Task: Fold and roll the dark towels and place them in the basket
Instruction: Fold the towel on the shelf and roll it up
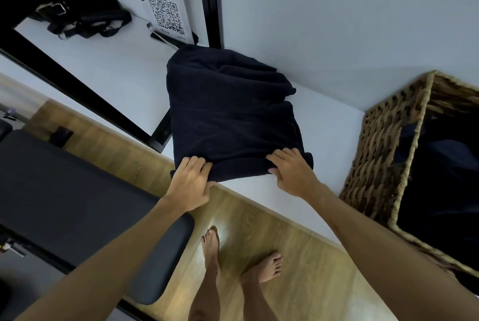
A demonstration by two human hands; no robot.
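A dark navy towel (230, 113) lies folded on the white shelf (324, 123), its far end bunched against the wall. My left hand (190, 180) grips the towel's near left corner, fingers over the top and thumb under the edge. At the near right corner, my right hand (291, 170) grips the towel's turned-over near edge in the same way. The wicker basket (383, 154) stands at the right on the shelf, with dark cloth inside it.
A black-framed compartment (85, 87) at the left holds a black strapped bag (83, 15) and a QR-code sign (167, 13). A dark padded bench (77, 201) sits below left. My bare feet stand on the wooden floor (298, 256).
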